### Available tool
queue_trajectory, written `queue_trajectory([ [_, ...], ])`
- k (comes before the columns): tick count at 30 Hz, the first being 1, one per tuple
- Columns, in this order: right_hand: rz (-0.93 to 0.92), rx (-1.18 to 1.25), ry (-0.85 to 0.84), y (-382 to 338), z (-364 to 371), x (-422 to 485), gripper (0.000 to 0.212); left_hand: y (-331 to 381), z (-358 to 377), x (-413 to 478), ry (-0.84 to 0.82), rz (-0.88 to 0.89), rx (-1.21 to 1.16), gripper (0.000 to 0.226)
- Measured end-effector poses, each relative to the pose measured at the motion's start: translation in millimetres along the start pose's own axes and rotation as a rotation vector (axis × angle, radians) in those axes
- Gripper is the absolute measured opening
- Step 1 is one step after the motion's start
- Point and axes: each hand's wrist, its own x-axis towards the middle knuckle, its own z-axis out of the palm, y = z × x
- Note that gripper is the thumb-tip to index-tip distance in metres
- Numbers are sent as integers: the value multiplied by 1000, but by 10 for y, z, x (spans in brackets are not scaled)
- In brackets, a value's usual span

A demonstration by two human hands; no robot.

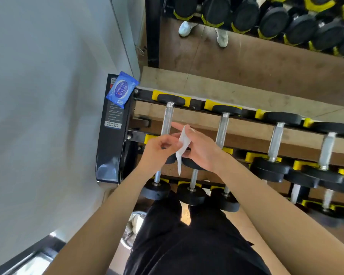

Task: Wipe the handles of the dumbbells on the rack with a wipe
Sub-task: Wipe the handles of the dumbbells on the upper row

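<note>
A white wipe (182, 147) hangs folded between both my hands, above the left end of the dumbbell rack (111, 147). My left hand (157, 151) pinches its near side and my right hand (201, 149) holds its far side with fingers stretched. Black dumbbells with metal handles lie across the rack's yellow cradles: the leftmost handle (167, 120) runs just behind my hands, another handle (222, 128) lies to its right, and more follow further right. A lower row of dumbbells (191, 193) sits under my wrists.
A blue pack of wipes (121, 89) rests on top of the rack's black end post. A pale wall is close on the left. A mirror (246, 54) behind the rack reflects dumbbells and white shoes. A bin (132, 227) stands on the floor by my legs.
</note>
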Motion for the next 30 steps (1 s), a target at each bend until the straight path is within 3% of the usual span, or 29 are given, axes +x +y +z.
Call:
queue_trajectory([
  [6,-57,45,306,58,-196,-242,41,43,133,-81,32,-15,-28,8],
  [9,-56,41,299,70,-273,-366,38,69,270,-112,-26,-54,1,13],
  [13,-86,148,220,98,-366,-492,38,117,480,-166,-226,-43,132,25],
  [17,-130,93,331,67,-454,-613,34,174,578,-220,-202,-24,150,15],
  [21,-183,0,414,83,-535,-658,25,197,646,-236,-294,-92,199,10],
  [25,-298,-154,407,48,-592,-718,16,155,684,-208,-157,-167,93,11],
  [30,-481,-654,300,97,-585,-838,10,148,706,-207,99,-259,-79,5],
])
